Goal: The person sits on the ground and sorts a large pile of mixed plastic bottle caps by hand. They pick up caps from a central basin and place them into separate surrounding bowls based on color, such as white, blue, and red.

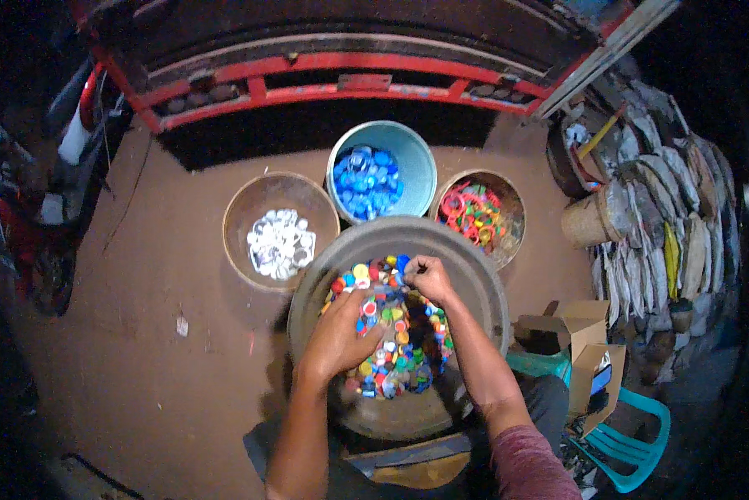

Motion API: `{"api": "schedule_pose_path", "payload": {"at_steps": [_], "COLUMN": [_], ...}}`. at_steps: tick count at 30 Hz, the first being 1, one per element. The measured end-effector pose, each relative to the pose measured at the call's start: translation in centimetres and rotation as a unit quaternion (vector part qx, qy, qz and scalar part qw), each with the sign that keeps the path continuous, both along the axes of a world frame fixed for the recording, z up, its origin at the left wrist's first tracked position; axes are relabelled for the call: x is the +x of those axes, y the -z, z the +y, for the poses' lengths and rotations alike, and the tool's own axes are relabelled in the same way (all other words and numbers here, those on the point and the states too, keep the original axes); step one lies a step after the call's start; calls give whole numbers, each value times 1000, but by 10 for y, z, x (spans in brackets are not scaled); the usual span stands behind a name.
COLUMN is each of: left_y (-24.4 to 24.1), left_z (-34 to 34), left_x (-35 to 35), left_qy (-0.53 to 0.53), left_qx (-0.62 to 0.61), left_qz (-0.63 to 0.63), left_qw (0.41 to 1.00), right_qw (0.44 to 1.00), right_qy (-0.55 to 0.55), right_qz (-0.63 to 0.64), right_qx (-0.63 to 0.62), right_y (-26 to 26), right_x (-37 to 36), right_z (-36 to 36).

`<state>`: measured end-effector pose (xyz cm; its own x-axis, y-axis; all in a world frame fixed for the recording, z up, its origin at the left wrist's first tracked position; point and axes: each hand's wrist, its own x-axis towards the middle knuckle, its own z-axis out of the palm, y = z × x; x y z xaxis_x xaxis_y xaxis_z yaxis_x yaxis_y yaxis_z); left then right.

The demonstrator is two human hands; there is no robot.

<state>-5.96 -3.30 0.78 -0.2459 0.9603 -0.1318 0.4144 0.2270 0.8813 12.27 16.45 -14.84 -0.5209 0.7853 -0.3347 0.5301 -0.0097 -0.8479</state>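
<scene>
A wide round grey basin (399, 422) lies before me with mixed coloured plastic bottle caps (402, 337) spread over its bottom. My left hand (343, 331) is palm down over the caps at the left, fingers reaching forward; whether it holds any is hidden. My right hand (429, 278) is above the far right part of the caps, its fingers curled, with a blue cap beside the fingertips; I cannot tell whether it grips one. Beyond the basin stand a light blue bucket (419, 169) of blue caps, a round container (240, 219) of white caps, and another (513, 212) with red, green and yellow caps and rings.
A red-framed piece of furniture (287, 94) spans the far side. At right are stacked sacks (655, 212), an open cardboard box (593, 375) and a turquoise plastic chair (637, 437). A motorcycle (30, 225) stands at the left. Brown floor (180, 262) surrounds the containers.
</scene>
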Motion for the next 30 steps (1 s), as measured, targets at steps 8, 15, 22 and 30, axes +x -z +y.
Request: {"api": "schedule_pose_path", "payload": {"at_steps": [8,15,22,30], "left_y": [10,3,12,9], "left_z": [1,-2,-7,2], "left_x": [2,-1,0,3], "left_qy": [4,-11,-15,2], "left_qx": [-1,11,2,18], "left_qz": [4,-36,-4,15], "left_qw": [1000,999,1000,1000], "right_qw": [975,993,875,887], "right_qy": [133,20,-307,-328], "right_qz": [176,-116,-373,-324], "right_qx": [22,-24,12,-20], "right_y": [-12,42,63,71], "right_x": [-41,34,106,91], "right_z": [46,-46,-150,-171]}}
